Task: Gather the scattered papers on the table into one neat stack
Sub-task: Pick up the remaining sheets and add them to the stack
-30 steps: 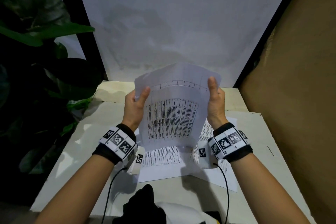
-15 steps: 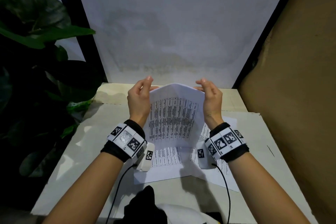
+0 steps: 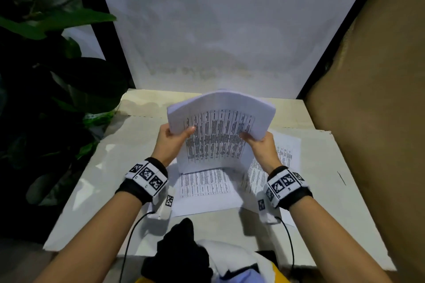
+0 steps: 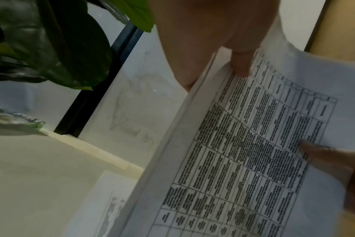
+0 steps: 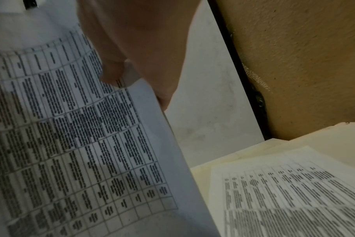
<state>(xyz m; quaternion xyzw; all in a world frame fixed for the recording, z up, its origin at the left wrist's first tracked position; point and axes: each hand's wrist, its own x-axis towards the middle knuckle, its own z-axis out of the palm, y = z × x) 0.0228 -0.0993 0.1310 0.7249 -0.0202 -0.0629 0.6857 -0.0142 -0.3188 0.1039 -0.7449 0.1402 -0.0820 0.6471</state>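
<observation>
- Logging the head view: my left hand and right hand each pinch one side edge of a bundle of papers, thumbs on the printed face. The bundle stands nearly upright, its lower edge on or just above the sheets below, its top bowed away from me.
- Head view, table: one loose sheet lies flat beneath the bundle; a second sheet lies askew to the right, partly under my right wrist. Both remain outside the bundle, so I judge the task part done.
- Head view, surroundings: a dark-leaved plant at left, a brown wall at right.
- Left wrist view: thumb lies on the printed table of the top sheet, the remaining fingers hidden behind the bundle; layered paper edges show along the near side, not quite flush. The right hand's thumb enters at the right border.
- Right wrist view: thumb presses the bundle's right margin, fingers behind. The askew sheet sits on the table beyond, apart from the bundle.
- Handling note, my judgement: the step in hand is squaring the bundle. I would loosen both pinches enough for sheets to slide, tap the lower edge on the table, then the side edge. Too tight a pinch keeps the bow and locks the misalignment; too loose lets sheets fan out.
</observation>
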